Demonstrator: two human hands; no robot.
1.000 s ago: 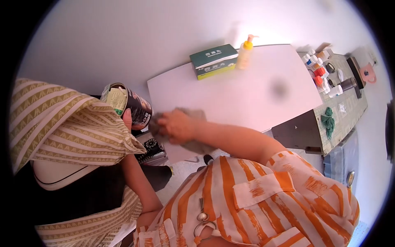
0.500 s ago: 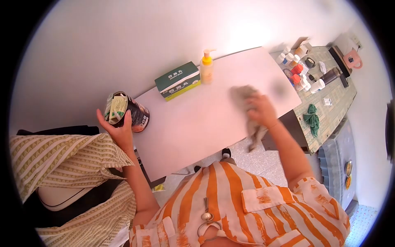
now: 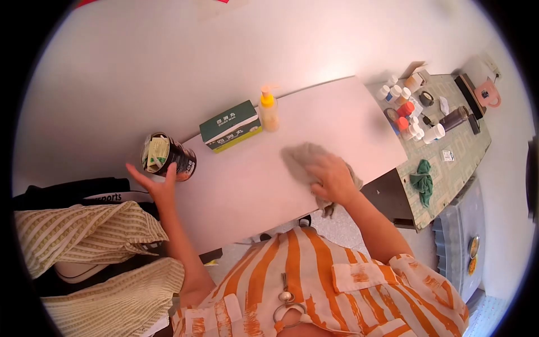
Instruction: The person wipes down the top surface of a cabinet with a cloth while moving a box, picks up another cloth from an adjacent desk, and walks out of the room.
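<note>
At the left end of the white tabletop [image 3: 241,191], a dark round canister [image 3: 182,160] with packets inside stands near the wall. My left hand [image 3: 160,185] is beside its lower side, thumb and fingers spread apart; whether the fingertips touch it is hard to tell. A grey-brown cloth [image 3: 306,157] lies crumpled on the tabletop under my right hand [image 3: 331,178], whose fingers press and grip it near the front edge. Along the back edge sit a green and white box [image 3: 231,126] and a pump bottle with a yellow collar [image 3: 269,115].
A second, patterned table [image 3: 455,157] on the right carries white and red-capped bottles [image 3: 401,106], a dark cylinder [image 3: 453,118] and a green cloth [image 3: 422,182]. A pink mug [image 3: 487,94] is beyond. Striped fabric [image 3: 84,236] and dark items lie at the left.
Over the last second my right hand swept the cloth rightward from beside the canister, then partly back left. My left hand's fingers have spread beside the canister. The view has shifted.
</note>
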